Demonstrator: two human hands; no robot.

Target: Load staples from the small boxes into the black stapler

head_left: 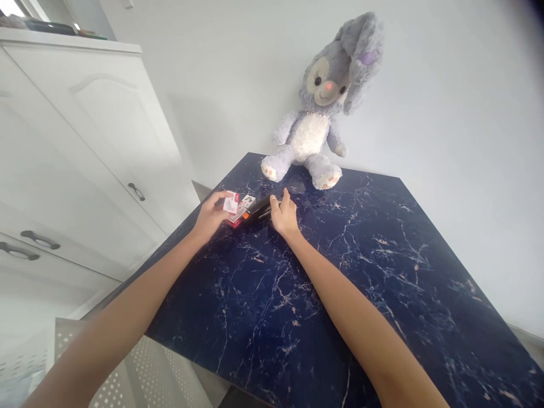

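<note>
From the head view, both arms reach out over a dark blue table (340, 272) with thin white lines in it.

The left hand (210, 216) is closed on a small red and white box (240, 210). Its thumb and fingers pinch the white end of the box. The box sits low, on or just above the table, right beside this hand.

A long black thing (260, 208) lies just right of the box, and the two seem to touch. Its long side runs across, from the box over to the right hand (284, 216), tipped a little away at the right end. It is too small and dark to say what it is.

The right hand rests on the right end of the black thing, so it is the nearer hand to it. Its thumb points up. I cannot tell if its fingers grip the black thing or only lie on it.

Behind the hands, a grey plush bunny (318, 113) sits at the far edge, against the wall. A white cupboard (85, 141) stands to the left.
</note>
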